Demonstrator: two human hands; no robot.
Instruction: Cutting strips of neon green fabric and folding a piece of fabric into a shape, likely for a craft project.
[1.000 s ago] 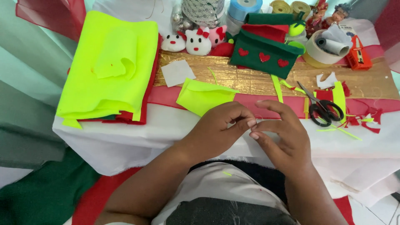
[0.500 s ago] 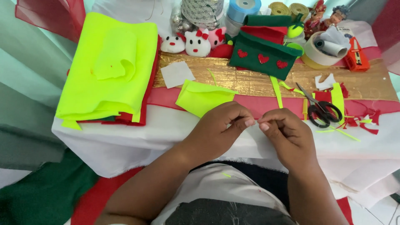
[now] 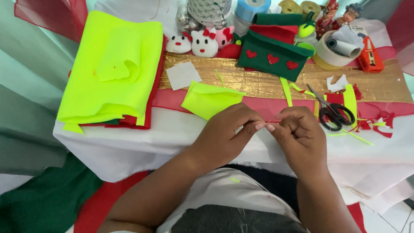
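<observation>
- Left hand (image 3: 224, 133) and right hand (image 3: 299, 136) meet just above the near edge of the surface (image 3: 142, 138), close to the body, where fine work is easiest to see and steady.
- Fingers on both hands are curled in and pinched, tips touching between the two hands; whatever they nip is too small to make out, perhaps a thread or a sliver of felt.
- The small neon yellow felt piece (image 3: 207, 100) lies just beyond the left knuckles, one corner curling up, within quick reach.
- Black-handled scissors (image 3: 332, 113) rest blades shut just past the right hand, on that hand's side.
- Yellow and red offcuts (image 3: 366, 125) are scattered round the scissors, so this looks like the cutting spot.
- The big folded neon yellow felt (image 3: 112, 73) sits on red sheets well off to the left, stock kept clear of the working area.
- The green pouch with red hearts (image 3: 274, 58), plush toys (image 3: 202, 43) and tape roll (image 3: 327, 54) line the far edge, out of the way.
</observation>
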